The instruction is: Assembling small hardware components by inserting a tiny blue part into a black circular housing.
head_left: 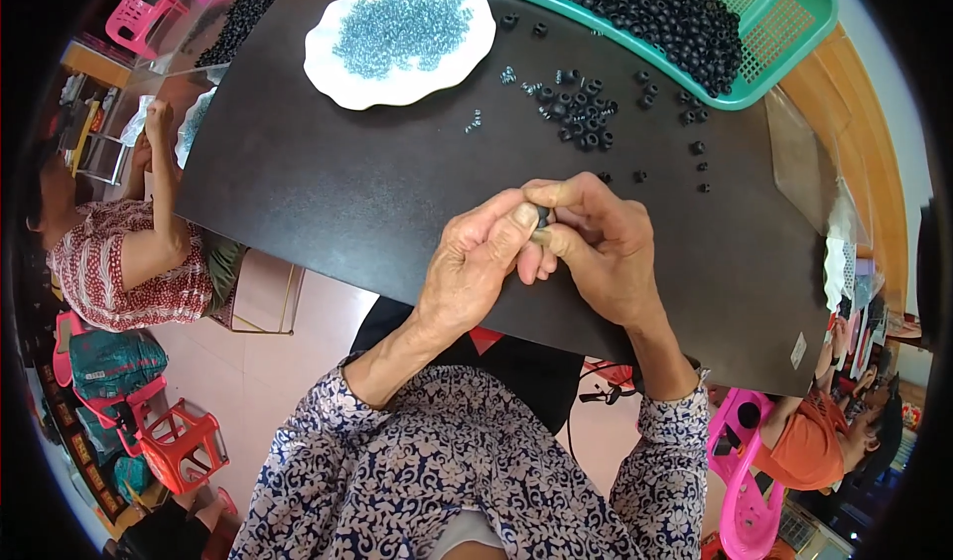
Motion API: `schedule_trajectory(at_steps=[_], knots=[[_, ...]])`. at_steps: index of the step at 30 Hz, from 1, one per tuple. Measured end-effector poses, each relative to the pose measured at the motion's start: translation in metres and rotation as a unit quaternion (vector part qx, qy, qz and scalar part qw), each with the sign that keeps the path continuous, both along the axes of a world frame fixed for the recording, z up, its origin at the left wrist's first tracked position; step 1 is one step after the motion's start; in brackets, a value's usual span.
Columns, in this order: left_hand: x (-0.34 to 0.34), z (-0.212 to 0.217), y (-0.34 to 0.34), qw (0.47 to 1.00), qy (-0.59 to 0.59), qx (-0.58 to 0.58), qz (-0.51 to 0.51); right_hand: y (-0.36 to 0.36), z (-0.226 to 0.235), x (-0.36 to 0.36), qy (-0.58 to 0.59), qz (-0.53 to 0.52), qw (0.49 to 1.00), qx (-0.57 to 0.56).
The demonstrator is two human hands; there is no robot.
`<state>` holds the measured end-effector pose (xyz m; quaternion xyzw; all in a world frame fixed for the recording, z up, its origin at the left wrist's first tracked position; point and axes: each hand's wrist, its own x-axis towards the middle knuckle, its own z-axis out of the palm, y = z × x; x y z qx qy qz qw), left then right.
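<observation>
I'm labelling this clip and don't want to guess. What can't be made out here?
Head view only:
- The small dark piece pinched between left hand and right hand: fingers cover most of it.
- Green tray: cut off by the top edge.
- Blue-grey bits on the white plate: too small to tell.

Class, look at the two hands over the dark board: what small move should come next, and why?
Probably press the small black ring home between the fingers, then set it down. Both the left hand and the right hand pinch it together above the black board, while loose rings and the white plate of blue beads wait beyond.
</observation>
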<state>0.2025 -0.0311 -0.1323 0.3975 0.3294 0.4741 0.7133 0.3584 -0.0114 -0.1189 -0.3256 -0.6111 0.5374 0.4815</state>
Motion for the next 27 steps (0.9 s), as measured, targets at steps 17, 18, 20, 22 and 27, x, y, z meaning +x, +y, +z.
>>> schedule_trajectory(at_steps=[17, 18, 20, 22, 27], knots=[[-0.002, 0.0, 0.003, 0.999, -0.012, -0.028, -0.018, 0.0, -0.003, 0.008, -0.028, 0.015, 0.999, -0.03], [-0.002, 0.001, 0.004, 0.999, -0.012, -0.027, -0.019, 0.001, -0.005, 0.01, -0.032, 0.016, 0.999, -0.037], [-0.003, 0.002, 0.005, 0.997, -0.044, -0.04, -0.042, 0.002, -0.006, 0.009, -0.036, 0.018, 0.998, -0.044], [0.001, 0.001, 0.006, 0.995, -0.078, -0.051, -0.031, -0.001, -0.005, 0.002, -0.092, -0.038, 0.995, 0.002], [0.004, 0.0, 0.009, 0.989, -0.12, -0.079, 0.013, 0.006, -0.015, 0.0, -0.105, -0.114, 0.987, 0.046]])
